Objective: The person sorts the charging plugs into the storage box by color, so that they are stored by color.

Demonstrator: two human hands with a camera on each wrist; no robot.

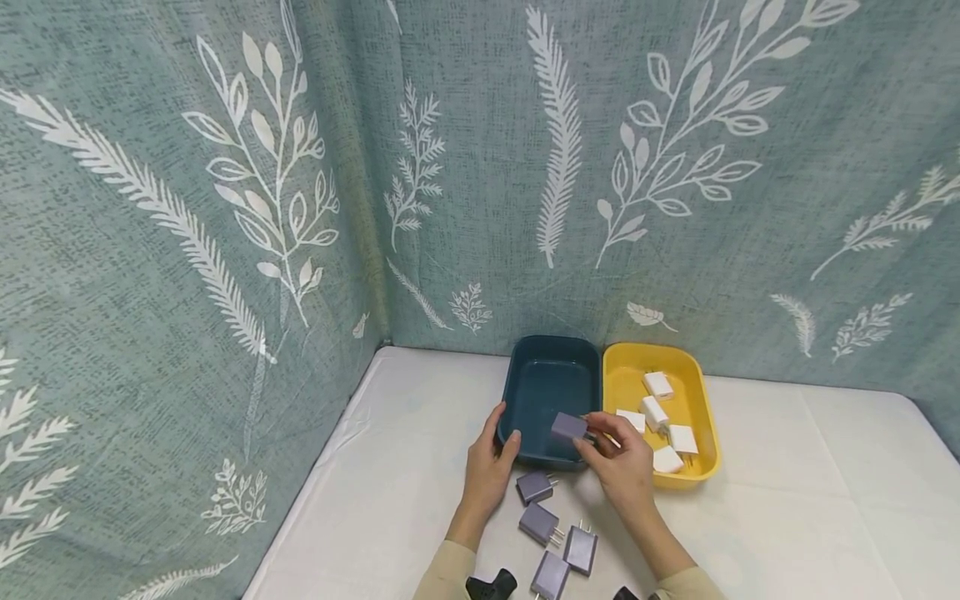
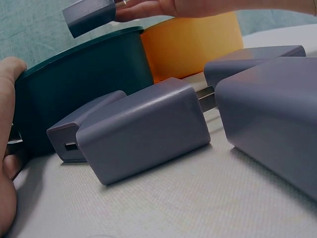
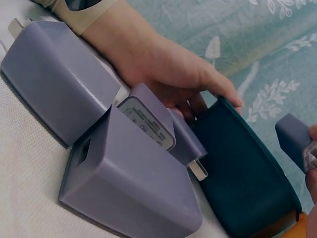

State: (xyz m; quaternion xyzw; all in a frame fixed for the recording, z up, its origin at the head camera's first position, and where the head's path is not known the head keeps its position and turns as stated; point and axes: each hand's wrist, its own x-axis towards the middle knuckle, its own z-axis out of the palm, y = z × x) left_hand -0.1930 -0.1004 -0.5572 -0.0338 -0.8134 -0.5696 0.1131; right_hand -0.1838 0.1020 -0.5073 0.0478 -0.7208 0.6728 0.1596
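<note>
My right hand (image 1: 627,468) pinches a purple-grey charger plug (image 1: 568,427) above the near right part of the dark teal bin (image 1: 551,379). In the left wrist view that charger (image 2: 90,16) hangs over the rim, apart from it. My left hand (image 1: 486,473) grips the bin's near left wall, thumb over the rim and fingers outside. No other charger shows inside the teal bin. Several more purple-grey chargers lie on the table in front of it, among them one charger (image 1: 536,487) near its wall and another charger (image 1: 551,575) closer to me.
Right beside the teal bin stands a yellow bin (image 1: 711,433) with several white chargers (image 1: 658,385) in it. A white cloth (image 1: 405,433) covers the table. Green leaf-patterned curtains (image 1: 480,208) hang behind and on the left.
</note>
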